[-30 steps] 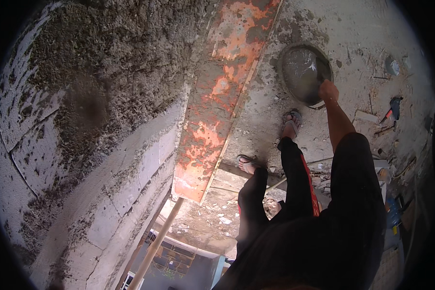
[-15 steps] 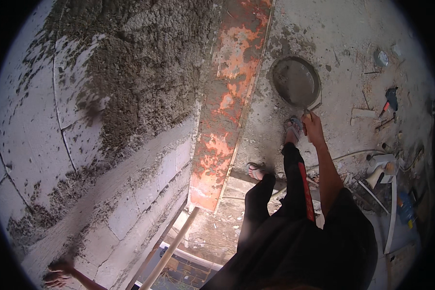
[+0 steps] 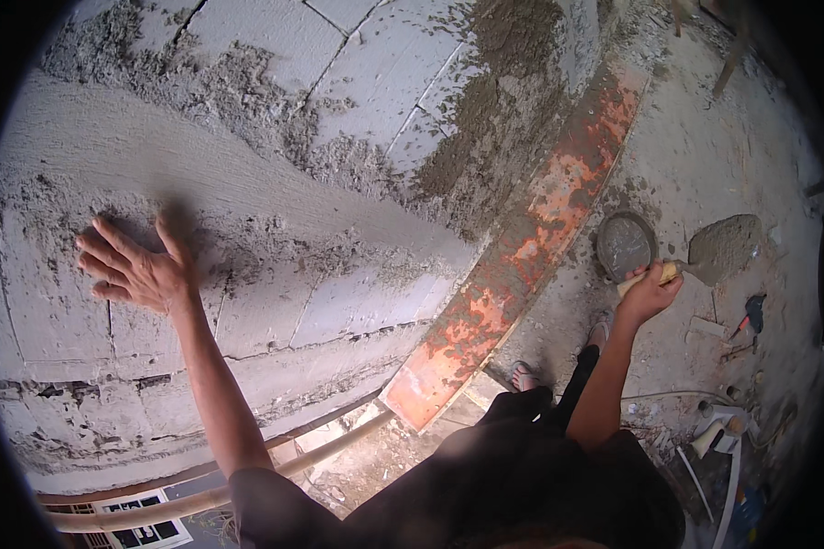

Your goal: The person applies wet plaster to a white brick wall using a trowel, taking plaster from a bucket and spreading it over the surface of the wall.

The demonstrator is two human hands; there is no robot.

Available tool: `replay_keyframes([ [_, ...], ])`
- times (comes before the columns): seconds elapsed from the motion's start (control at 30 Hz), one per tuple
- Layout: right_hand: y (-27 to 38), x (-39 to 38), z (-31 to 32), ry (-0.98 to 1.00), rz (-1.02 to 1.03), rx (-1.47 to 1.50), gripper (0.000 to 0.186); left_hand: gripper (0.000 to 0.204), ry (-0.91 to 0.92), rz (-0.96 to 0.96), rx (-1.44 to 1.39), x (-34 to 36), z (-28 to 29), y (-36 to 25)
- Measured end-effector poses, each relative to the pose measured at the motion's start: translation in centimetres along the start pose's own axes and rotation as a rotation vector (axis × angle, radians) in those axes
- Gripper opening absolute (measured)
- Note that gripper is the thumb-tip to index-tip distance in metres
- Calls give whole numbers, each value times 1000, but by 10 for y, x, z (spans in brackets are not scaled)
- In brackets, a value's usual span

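Now the left hand point(image 3: 135, 267), unseen 1 s ago, is pressed flat and spread on the wall point(image 3: 357, 274). The trowel point(image 3: 695, 265) is gripped by the right hand point(image 3: 648, 295), lifted from the pan point(image 3: 624, 245) and loaded with mortar, ready for plastering.

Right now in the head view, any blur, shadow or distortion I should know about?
Head view: heavy fisheye, the orange board and block wall curve, black vignette rings the frame. Left hand on the wall is slightly soft, with a dark smudge of shadow above it. Right hand on the trowel handle is sharp. Even daylight, no glare.
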State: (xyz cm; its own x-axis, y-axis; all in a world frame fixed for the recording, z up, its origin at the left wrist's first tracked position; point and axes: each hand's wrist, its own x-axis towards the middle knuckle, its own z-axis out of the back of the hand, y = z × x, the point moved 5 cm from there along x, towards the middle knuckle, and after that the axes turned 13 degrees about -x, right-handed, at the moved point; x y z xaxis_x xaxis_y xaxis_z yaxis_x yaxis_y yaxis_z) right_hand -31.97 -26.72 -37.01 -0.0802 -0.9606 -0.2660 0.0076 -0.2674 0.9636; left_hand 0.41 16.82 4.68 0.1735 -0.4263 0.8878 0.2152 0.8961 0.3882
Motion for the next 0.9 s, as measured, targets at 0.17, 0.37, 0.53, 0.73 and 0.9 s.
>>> replay_keyframes([
  [0.17,-35,-103,-104,-246,170,-249,23,90,51,15,-52,-2,7,-4],
  [0.37,-22,-340,-199,756,320,-309,37,90,51,-6,-134,-2,-3,-1],
  [0.53,-53,-244,-96,786,282,-403,37,91,-20,-30,-156,3,-3,-10],
  [0.73,-115,29,62,677,190,-1434,33,94,-16,9,-47,5,0,-8],
  [0.9,-169,208,108,662,112,-1854,30,95,-32,-85,95,4,-6,0],
])
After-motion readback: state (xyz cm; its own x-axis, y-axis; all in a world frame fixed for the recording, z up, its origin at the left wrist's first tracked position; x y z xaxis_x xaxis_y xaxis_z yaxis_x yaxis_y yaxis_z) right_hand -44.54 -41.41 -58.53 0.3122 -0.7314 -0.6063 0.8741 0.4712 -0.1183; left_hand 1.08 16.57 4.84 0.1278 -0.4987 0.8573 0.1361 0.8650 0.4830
